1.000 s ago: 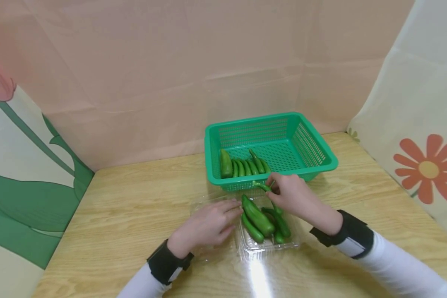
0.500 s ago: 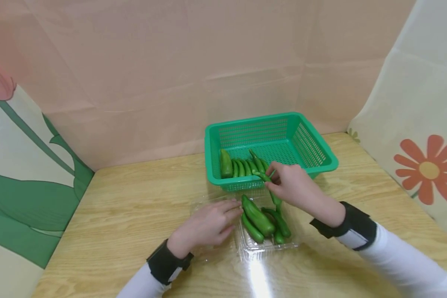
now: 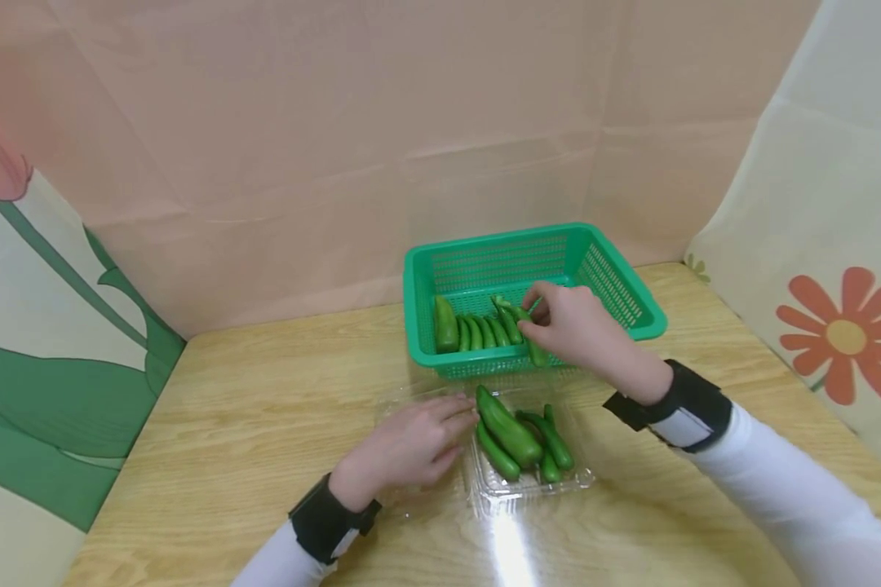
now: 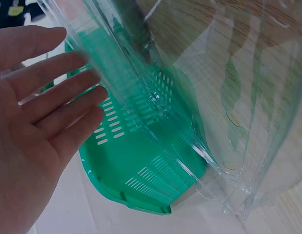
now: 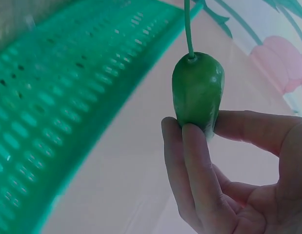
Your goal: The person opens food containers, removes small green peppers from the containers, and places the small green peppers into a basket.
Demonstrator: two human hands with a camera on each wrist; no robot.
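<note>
My right hand (image 3: 576,326) is above the front rim of the green basket (image 3: 635,326), pinching a green chili pepper (image 5: 197,87) between thumb and fingertips. The pepper's thin stem shows in the right wrist view. My left hand (image 3: 418,440) lies over the open lid of a clear plastic clamshell box (image 3: 502,489), fingertips right at the peppers' edge. Straight, slightly spread fingers (image 4: 68,97) show in the left wrist view beside the clear plastic. Inside the box lie a large green pepper (image 3: 510,432) and several smaller ones (image 3: 554,444).
Within the basket, a thick green pepper (image 3: 445,326) and several slim peppers (image 3: 488,333) stand in a row along the front left. The wooden table (image 3: 264,408) meets a pink cloth backdrop (image 3: 301,163). A flowered cloth (image 3: 800,244) hangs at the right.
My right hand has lifted the chili pepper up and away from the clamshell box to the basket's front rim. The left hand has stayed in place.
</note>
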